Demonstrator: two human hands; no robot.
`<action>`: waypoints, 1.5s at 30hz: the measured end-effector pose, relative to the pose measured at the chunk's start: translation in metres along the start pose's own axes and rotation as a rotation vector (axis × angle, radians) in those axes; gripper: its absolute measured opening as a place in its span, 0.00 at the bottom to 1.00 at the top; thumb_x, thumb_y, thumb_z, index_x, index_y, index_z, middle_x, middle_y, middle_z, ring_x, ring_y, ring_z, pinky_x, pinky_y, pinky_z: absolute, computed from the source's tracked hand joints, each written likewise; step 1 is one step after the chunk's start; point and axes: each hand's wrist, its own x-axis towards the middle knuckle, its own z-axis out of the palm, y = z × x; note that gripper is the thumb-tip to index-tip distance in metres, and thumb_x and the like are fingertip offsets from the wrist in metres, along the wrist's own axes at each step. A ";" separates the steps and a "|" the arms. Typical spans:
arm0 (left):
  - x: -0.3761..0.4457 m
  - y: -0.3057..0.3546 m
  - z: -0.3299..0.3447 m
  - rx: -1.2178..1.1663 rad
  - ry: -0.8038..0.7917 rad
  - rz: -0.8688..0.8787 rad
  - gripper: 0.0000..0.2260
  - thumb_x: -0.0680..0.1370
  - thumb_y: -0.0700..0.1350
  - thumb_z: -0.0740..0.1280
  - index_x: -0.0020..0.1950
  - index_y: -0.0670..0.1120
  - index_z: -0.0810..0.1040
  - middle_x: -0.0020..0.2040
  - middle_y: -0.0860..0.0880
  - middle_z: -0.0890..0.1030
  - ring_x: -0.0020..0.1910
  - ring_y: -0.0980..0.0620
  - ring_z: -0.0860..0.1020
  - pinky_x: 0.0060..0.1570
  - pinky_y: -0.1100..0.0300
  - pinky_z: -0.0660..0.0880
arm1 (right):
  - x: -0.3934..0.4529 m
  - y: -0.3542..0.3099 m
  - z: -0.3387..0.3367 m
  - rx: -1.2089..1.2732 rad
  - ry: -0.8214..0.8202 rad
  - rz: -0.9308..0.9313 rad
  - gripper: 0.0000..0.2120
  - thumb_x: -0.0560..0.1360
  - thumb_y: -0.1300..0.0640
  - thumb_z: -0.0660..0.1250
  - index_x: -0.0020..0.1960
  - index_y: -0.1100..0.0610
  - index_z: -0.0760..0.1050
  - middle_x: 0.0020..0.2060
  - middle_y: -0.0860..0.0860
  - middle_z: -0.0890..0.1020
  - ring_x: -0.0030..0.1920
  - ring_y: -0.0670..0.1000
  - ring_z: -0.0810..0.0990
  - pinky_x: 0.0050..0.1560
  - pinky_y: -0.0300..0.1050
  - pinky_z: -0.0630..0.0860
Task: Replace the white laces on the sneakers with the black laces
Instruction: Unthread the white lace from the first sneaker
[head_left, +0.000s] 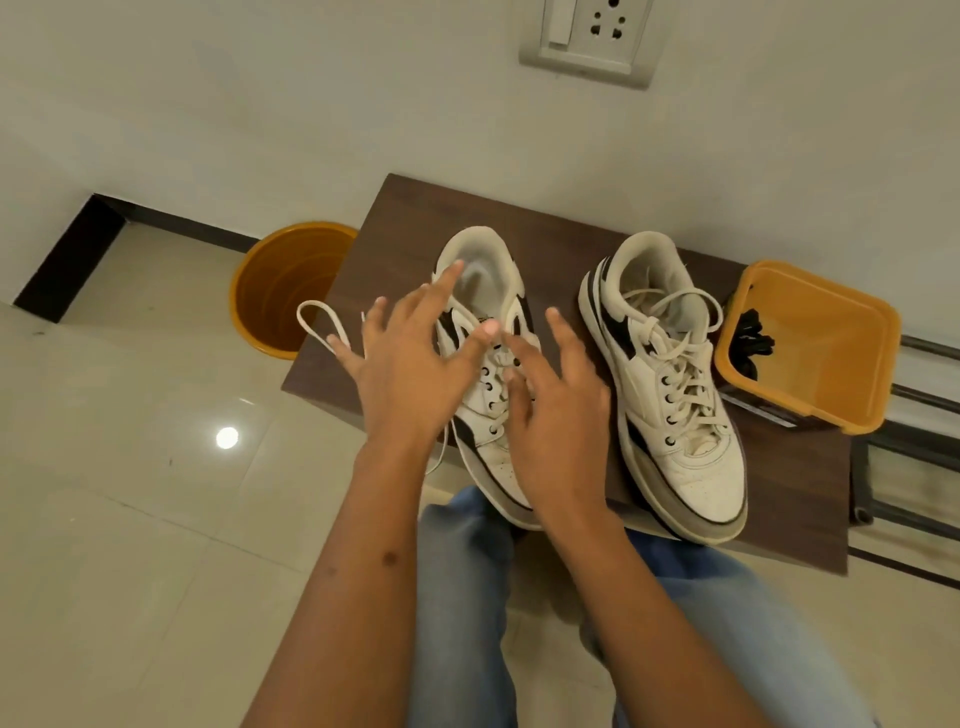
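Dark wooden table (545, 244); glossy tiled floor (130, 519)

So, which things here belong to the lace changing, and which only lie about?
Belong: left sneaker, right sneaker, loose white lace, black laces in the orange container.
Lying about: orange bucket, wall socket.

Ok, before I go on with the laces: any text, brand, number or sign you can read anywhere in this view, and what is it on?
None can be read.
Left sneaker: a small dark tag at the tongue, too blurred to read.
Right sneaker: no legible brand or number.
Orange container holding the black laces: no label visible.
Orange bucket: plain.
Wall socket: no markings legible.
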 end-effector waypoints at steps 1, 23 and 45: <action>0.000 0.003 0.001 0.002 0.002 0.017 0.27 0.75 0.70 0.58 0.74 0.70 0.57 0.75 0.56 0.66 0.78 0.46 0.54 0.70 0.32 0.40 | 0.003 0.001 -0.001 -0.031 0.019 -0.010 0.15 0.80 0.57 0.63 0.66 0.47 0.75 0.75 0.52 0.63 0.72 0.53 0.65 0.68 0.55 0.64; 0.006 -0.023 0.004 -0.270 -0.142 -0.005 0.25 0.71 0.70 0.59 0.68 0.71 0.65 0.77 0.61 0.61 0.79 0.53 0.41 0.68 0.37 0.27 | -0.003 -0.004 -0.009 0.021 0.146 0.112 0.14 0.77 0.61 0.66 0.59 0.48 0.78 0.75 0.51 0.60 0.74 0.54 0.61 0.70 0.60 0.64; 0.004 -0.015 -0.002 -0.190 0.121 -0.117 0.15 0.63 0.69 0.71 0.48 0.71 0.76 0.80 0.56 0.56 0.79 0.50 0.44 0.73 0.37 0.36 | 0.002 -0.001 -0.033 0.152 0.481 0.274 0.03 0.74 0.55 0.71 0.47 0.48 0.81 0.64 0.47 0.71 0.68 0.51 0.66 0.67 0.59 0.61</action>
